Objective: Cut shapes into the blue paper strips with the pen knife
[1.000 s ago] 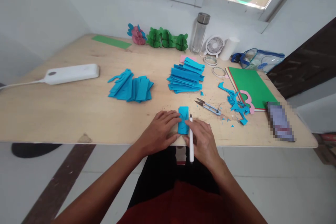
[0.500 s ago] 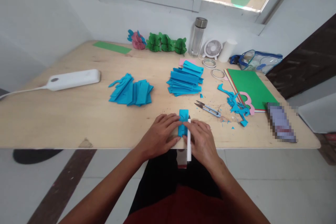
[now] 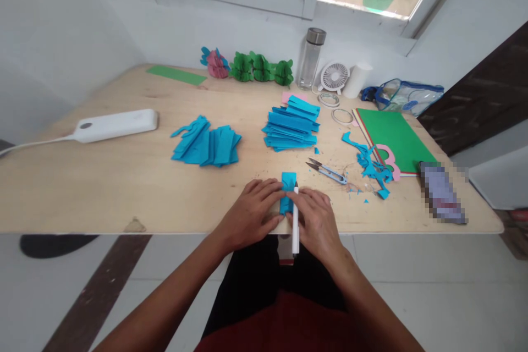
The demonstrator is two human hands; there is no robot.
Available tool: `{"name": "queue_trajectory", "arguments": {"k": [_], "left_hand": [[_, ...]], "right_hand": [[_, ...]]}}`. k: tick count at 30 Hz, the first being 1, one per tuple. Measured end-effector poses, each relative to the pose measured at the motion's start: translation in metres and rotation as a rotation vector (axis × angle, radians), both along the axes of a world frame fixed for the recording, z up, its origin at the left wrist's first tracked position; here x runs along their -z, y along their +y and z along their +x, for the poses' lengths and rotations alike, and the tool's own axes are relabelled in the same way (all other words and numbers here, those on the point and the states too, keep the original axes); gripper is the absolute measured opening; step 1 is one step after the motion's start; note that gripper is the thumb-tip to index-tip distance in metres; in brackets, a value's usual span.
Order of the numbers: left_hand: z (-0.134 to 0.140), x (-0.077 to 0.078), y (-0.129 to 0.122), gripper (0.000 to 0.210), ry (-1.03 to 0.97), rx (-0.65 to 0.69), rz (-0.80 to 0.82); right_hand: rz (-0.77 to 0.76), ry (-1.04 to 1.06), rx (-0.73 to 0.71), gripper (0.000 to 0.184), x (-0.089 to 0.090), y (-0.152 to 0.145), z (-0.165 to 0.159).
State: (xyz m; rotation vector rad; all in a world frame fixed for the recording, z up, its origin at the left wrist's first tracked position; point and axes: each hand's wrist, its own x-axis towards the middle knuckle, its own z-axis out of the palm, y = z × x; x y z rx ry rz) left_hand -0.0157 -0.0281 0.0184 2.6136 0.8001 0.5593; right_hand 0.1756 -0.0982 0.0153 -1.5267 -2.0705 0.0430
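Note:
Near the table's front edge lies a small folded piece of blue paper (image 3: 289, 178), with dark lines faintly visible on it. My left hand (image 3: 256, 209) rests along its left side, index finger and thumb holding the paper down at its edge. In my right hand (image 3: 318, 219) is a white pen (image 3: 296, 225), gripped between thumb and fingers. The dark tip points away from me, over the right side of the paper. The lower end of the pen reaches past the table edge. My right fingertips also touch the paper.
Beyond my hands lie two blue paper stacks, one at left (image 3: 206, 146) and one at centre (image 3: 292, 126). Thread snips (image 3: 328, 170), blue scraps (image 3: 369, 162), green sheets (image 3: 398, 137) and a phone (image 3: 442, 192) are to the right. A white power strip (image 3: 117, 125) lies left.
The pen has shifted slightly left over the paper, with my right hand moving a little along with it. My left hand keeps its place.

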Motion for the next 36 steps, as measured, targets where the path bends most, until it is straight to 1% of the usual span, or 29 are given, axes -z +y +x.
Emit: {"name": "queue_trajectory", "arguments": {"k": [5, 9, 18, 27, 34, 36], "left_hand": [[-0.0003, -0.0001, -0.0004, 0.044, -0.014, -0.002, -0.004], [-0.0008, -0.0002, -0.0001, 0.045, -0.067, -0.011, -0.012], [0.0000, 0.0061, 0.0043, 0.037, -0.067, -0.010, -0.017], [0.0004, 0.0078, 0.0051, 0.035, -0.045, -0.008, -0.034], [-0.0001, 0.0090, 0.0054, 0.036, -0.056, -0.011, -0.041], [-0.0003, 0.0086, 0.0055, 0.037, -0.071, -0.017, -0.050]], "right_hand": [[0.003, -0.005, 0.005, 0.044, 0.0005, 0.0005, 0.0006], [-0.011, -0.003, 0.007, 0.045, 0.0005, 0.0003, 0.0020], [-0.039, -0.005, 0.008, 0.038, -0.0007, 0.0009, 0.0018], [-0.049, -0.001, 0.006, 0.046, -0.0042, 0.0013, -0.0031], [-0.050, -0.016, 0.014, 0.052, -0.0017, 0.0004, -0.0025], [-0.047, -0.011, 0.014, 0.051, -0.0010, 0.0003, -0.0023]]}}
